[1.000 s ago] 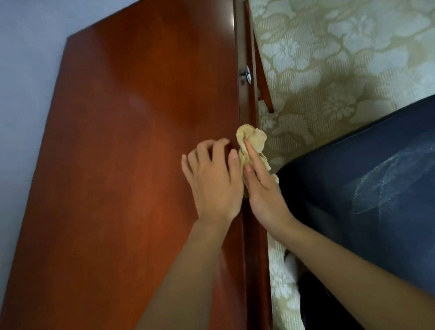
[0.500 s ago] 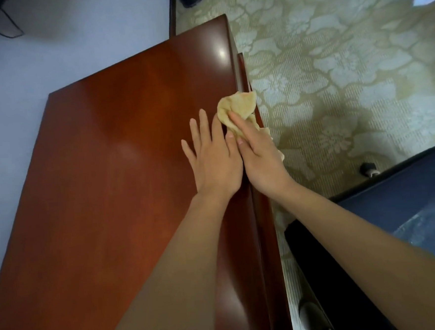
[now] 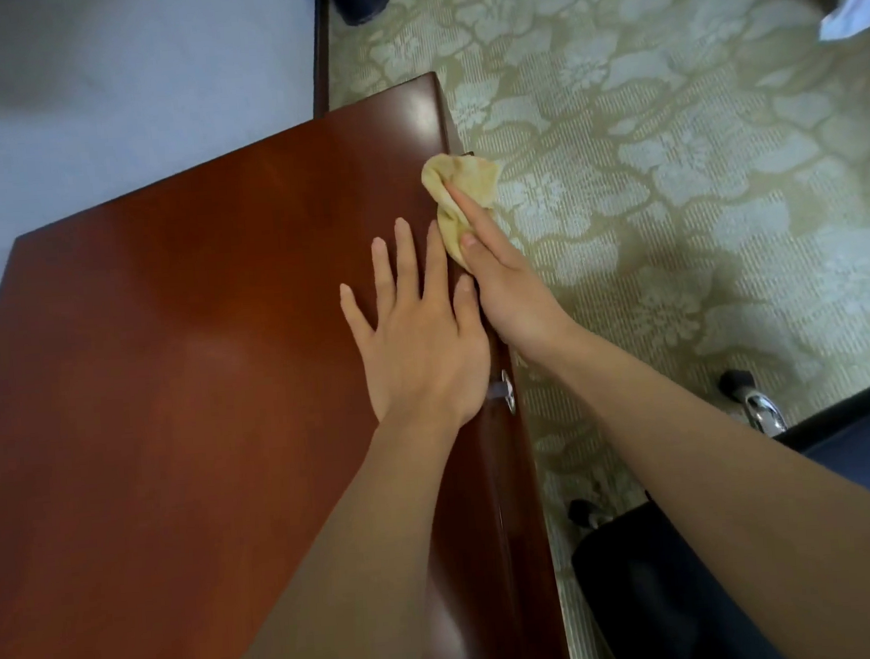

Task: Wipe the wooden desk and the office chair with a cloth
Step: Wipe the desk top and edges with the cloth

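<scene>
Head camera, looking down along both my forearms. My left hand (image 3: pixel 424 350) lies flat on the worktop (image 3: pixel 192 346), palm down, fingers straight and fanned a little apart. It holds nothing and only rests on the red-brown wood beside the worktop's right edge. Its thumb side sits right against my right hand (image 3: pixel 510 293), and the two touch at the edge.

My right hand is over that edge, on the cloth (image 3: pixel 459 183). The forefinger runs straight along the top of the pale yellow wad, and the thumb tip presses on its near end. The cloth is pinched between them and pushed against the edge of the wood. The other fingers drop out of sight below the edge, so I can't tell how they lie. The cloth bunches out just beyond my fingertip, half on the wood, half hanging over the patterned carpet (image 3: pixel 668 158).

Just behind my left hand's heel, on the front face below the edge, there's a small metal knob (image 3: pixel 506 388). The office chair (image 3: pixel 868 443) is well back to the right of my right forearm, with its blue seat and a chrome leg with a castor (image 3: pixel 735 380).
</scene>
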The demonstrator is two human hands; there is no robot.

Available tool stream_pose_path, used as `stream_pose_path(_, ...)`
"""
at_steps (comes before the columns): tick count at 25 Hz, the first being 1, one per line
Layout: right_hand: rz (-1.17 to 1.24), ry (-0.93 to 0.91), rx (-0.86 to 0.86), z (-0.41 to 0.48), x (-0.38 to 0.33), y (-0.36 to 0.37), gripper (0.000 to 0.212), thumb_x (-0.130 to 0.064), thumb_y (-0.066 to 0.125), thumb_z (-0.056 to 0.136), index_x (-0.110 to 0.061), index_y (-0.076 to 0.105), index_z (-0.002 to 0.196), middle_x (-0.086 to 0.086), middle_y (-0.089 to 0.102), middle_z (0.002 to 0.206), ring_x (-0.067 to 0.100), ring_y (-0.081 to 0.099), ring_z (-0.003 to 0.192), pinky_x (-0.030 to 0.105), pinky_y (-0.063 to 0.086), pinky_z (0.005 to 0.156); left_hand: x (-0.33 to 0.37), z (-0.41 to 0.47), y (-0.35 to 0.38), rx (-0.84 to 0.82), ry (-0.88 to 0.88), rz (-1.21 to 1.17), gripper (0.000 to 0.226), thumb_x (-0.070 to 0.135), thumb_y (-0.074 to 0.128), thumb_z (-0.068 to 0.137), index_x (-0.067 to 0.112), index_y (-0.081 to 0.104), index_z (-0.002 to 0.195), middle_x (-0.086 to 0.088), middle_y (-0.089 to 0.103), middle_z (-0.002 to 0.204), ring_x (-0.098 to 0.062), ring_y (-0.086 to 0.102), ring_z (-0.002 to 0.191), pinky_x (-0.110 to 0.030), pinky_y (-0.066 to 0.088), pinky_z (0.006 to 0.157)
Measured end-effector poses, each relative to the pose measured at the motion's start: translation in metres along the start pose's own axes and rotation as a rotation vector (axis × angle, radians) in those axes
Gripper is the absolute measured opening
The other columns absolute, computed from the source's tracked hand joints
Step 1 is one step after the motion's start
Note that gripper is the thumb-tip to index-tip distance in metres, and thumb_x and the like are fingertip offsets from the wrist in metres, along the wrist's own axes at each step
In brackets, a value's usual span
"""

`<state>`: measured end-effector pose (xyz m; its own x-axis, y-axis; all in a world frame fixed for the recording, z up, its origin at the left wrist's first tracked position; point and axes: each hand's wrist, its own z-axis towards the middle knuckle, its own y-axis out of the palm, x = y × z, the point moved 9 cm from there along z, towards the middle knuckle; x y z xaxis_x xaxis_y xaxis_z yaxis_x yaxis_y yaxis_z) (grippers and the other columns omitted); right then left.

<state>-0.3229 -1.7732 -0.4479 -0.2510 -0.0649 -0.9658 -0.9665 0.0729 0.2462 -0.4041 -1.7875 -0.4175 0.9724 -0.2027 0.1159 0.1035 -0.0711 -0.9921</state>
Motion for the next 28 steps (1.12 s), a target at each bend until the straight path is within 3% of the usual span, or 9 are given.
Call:
stream_pose_path(2,0.003,-0.007,0.039,0.026,-0.001,-0.008,0.043,-0.014,0.028,0.103,-0.025,0.032,0.145,-0.007,0.031,0.150,-0.015,0.027,0.123,-0.008,0.023,0.090,0.002,0.002,-0.001,0.009,0.017,0.007,0.059,0.048,0.000,0.092,0.035,-0.008,0.148,0.012,-0.016,0.157,-0.007,-0.021,0.142,-0.043,-0.015,0.115)
stream_pose_path(4,-0.024,-0.029,0.049,0.052,-0.003,-0.014,0.043,-0.017,0.027,0.103,-0.026,0.032,0.145,-0.008,0.031,0.151,-0.011,0.026,0.128,-0.005,0.023,0.095,0.004,0.001,-0.003,0.010,0.026,0.006,0.062,0.054,0.002,0.090,0.036,-0.010,0.148,0.012,-0.018,0.156,-0.007,-0.023,0.142,-0.041,-0.017,0.114)
stream_pose_path(7,-0.065,-0.024,0.059,0.085,0.000,-0.022,0.043,-0.027,0.026,0.103,-0.038,0.031,0.144,-0.010,0.029,0.152,0.002,0.026,0.137,0.022,0.022,0.114,0.002,0.002,-0.003,0.001,0.022,0.015,0.064,0.056,0.007,0.089,0.037,-0.012,0.147,0.013,-0.019,0.156,-0.007,-0.024,0.141,-0.041,-0.015,0.114)
stream_pose_path(10,0.021,-0.038,0.083,0.110,0.001,-0.030,0.044,-0.023,0.027,0.103,-0.028,0.030,0.146,-0.005,0.031,0.152,0.007,0.028,0.138,0.036,0.021,0.117,0.002,0.001,-0.003,-0.003,0.018,0.015,0.062,0.055,0.007,0.090,0.038,-0.013,0.147,0.013,-0.019,0.156,-0.007,-0.024,0.141,-0.041,-0.014,0.115)
stream_pose_path(13,0.049,0.002,0.137,0.129,0.008,-0.038,0.044,-0.021,0.029,0.102,-0.023,0.032,0.146,-0.001,0.037,0.149,0.011,0.033,0.136,0.037,0.025,0.115,0.001,0.002,-0.004,-0.005,0.013,0.007,0.063,0.056,0.008,0.090,0.039,-0.014,0.146,0.014,-0.019,0.156,-0.005,-0.024,0.141,-0.039,-0.015,0.115)
stream_pose_path(19,-0.088,0.077,0.179,0.127,0.045,-0.049,0.044,-0.026,0.025,0.103,-0.031,0.028,0.147,-0.004,0.035,0.150,0.010,0.030,0.137,0.028,0.020,0.115,0.002,0.002,-0.005,0.004,0.017,-0.006,0.063,0.056,0.007,0.089,0.038,-0.009,0.148,0.014,-0.016,0.157,-0.004,-0.023,0.141,-0.037,-0.015,0.114)
stream_pose_path(23,-0.119,0.131,0.169,0.099,0.074,-0.051,0.045,-0.031,0.025,0.101,-0.040,0.026,0.146,-0.006,0.034,0.150,0.011,0.031,0.137,0.032,0.023,0.114,0.001,0.004,-0.004,0.010,0.019,-0.016,0.063,0.055,0.007,0.089,0.038,-0.005,0.149,0.014,-0.013,0.157,-0.004,-0.020,0.142,-0.037,-0.014,0.115)
stream_pose_path(28,-0.002,0.137,0.149,0.055,0.088,-0.042,0.045,-0.023,0.028,0.103,-0.029,0.028,0.147,-0.007,0.030,0.152,0.006,0.025,0.139,0.031,0.019,0.117,0.001,0.004,-0.003,0.007,0.016,-0.023,0.061,0.053,0.014,0.092,0.038,-0.002,0.149,0.014,-0.010,0.158,-0.005,-0.017,0.143,-0.039,-0.011,0.116)
